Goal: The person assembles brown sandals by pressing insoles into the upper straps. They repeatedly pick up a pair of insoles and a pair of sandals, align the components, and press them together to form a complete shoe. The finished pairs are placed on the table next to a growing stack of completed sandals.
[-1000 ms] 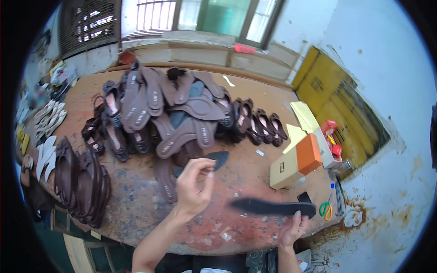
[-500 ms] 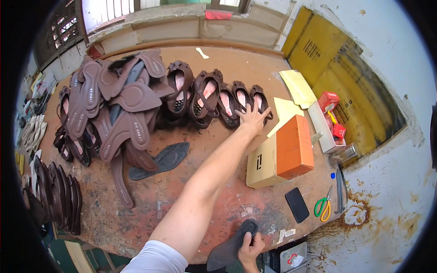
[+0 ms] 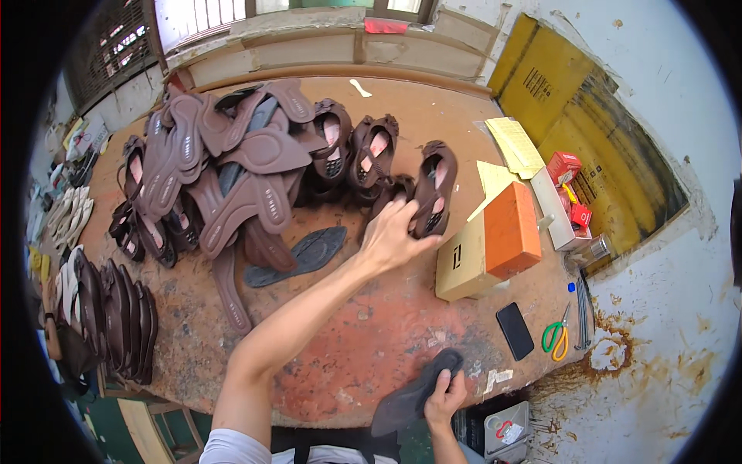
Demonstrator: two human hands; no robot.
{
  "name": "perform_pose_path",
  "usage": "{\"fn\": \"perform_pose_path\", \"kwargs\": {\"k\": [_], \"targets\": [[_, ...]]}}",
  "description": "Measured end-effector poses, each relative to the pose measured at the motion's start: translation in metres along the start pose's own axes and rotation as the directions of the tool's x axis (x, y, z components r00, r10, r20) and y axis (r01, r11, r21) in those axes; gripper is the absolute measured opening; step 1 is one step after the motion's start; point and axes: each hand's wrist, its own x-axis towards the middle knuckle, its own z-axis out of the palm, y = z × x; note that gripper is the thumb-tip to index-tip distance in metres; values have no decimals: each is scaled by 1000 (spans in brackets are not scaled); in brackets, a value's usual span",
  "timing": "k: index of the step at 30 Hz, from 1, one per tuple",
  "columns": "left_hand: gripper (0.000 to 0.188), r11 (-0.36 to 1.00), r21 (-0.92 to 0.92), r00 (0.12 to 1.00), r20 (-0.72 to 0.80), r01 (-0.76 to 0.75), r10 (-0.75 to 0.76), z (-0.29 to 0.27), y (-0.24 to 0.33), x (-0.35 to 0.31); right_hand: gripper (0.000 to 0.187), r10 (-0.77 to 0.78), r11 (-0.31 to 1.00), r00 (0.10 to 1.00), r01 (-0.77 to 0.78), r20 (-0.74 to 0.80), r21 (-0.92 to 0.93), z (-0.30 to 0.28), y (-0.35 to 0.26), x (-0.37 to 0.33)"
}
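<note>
My left hand (image 3: 392,236) reaches across the table to the right end of a row of dark brown strapped shoes. Its fingers and thumb close about the near end of one upright brown shoe (image 3: 442,174). Another brown shoe (image 3: 400,188) is partly hidden behind the fingers. Close to the table's front edge, my right hand (image 3: 445,398) grips a dark grey insole (image 3: 410,398), thumb on top. A matching dark insole (image 3: 297,257) lies flat on the table. Left of the row is a heap of brown insoles (image 3: 267,151).
An orange-and-cream box (image 3: 483,247) stands right of my left hand. Beyond it are yellow papers (image 3: 514,147) and a white tray (image 3: 553,213) of small red boxes. A phone (image 3: 515,331) and scissors (image 3: 556,340) lie near the right edge. Brown soles (image 3: 127,325) stand stacked at left.
My left hand has drawn nearer and to the left, and its spread fingers have closed on a shoe. The shoes at the row's right end have shifted. My right hand keeps the insole.
</note>
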Motion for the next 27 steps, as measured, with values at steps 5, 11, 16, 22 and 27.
{"fn": "perform_pose_path", "kwargs": {"k": [5, 11, 16, 22, 27], "targets": [[55, 997, 76, 945, 324, 9, -33, -107, 17, -141, 21, 111, 939, 994, -112, 23, 325, -9, 3, 7], [48, 905, 420, 976, 214, -69, -25, -166, 45, -326, 27, 232, 712, 916, -389, 327, 585, -9, -27, -16], [46, 979, 130, 985, 49, 160, -167, -148, 46, -371, 39, 336, 670, 782, -590, 525, 451, -14, -76, -4], [37, 985, 26, 981, 91, 172, -174, -161, 32, -352, 44, 64, 775, 741, -459, 669, 434, -7, -117, 2], [61, 960, 94, 951, 142, 263, -275, -194, 57, -396, 43, -198, 921, 506, 389, 839, -18, 13, -152, 1]]}}
